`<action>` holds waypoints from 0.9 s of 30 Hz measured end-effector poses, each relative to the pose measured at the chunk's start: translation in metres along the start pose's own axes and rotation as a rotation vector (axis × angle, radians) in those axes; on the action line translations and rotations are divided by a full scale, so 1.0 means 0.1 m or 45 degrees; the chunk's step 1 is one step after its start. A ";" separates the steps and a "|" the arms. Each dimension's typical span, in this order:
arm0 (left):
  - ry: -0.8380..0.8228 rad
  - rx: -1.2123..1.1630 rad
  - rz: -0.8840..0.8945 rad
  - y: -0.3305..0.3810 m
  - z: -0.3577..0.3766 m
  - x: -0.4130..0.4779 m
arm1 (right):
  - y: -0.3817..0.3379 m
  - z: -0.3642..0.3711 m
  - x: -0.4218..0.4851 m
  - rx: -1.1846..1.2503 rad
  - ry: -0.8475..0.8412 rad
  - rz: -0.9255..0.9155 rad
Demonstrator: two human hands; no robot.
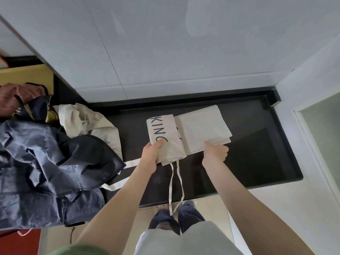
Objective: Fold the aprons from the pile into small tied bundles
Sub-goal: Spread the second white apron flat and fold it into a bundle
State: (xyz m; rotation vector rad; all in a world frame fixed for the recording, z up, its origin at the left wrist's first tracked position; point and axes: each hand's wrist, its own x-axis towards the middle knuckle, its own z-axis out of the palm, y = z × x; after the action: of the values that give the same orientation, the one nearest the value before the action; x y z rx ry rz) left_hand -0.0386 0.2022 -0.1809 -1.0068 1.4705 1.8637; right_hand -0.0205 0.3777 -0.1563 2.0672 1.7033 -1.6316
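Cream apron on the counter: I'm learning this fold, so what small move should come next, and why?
Probably fold the lettered flap that the left hand grips over onto the flat half of the cream apron, whose near edge the right hand pinches. That half is not yet folded, and the ties hang loose off the counter.

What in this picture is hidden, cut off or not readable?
Head view, cream apron: only "KING" reads; the fold hides the other print.
Head view, left hand: fingers hidden under the apron.
Head view, pile of aprons: cut by the left edge; their number is unclear.
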 end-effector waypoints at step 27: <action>0.178 0.323 0.132 -0.03 0.02 -0.05 | 0.19 -0.16 0.18 -0.625 0.172 -0.828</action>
State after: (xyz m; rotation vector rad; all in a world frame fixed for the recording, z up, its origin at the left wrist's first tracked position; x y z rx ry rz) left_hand -0.0336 0.2054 -0.1780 -0.9698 1.8197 1.6493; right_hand 0.0018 0.3914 -0.1723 1.5015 2.6771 -0.9816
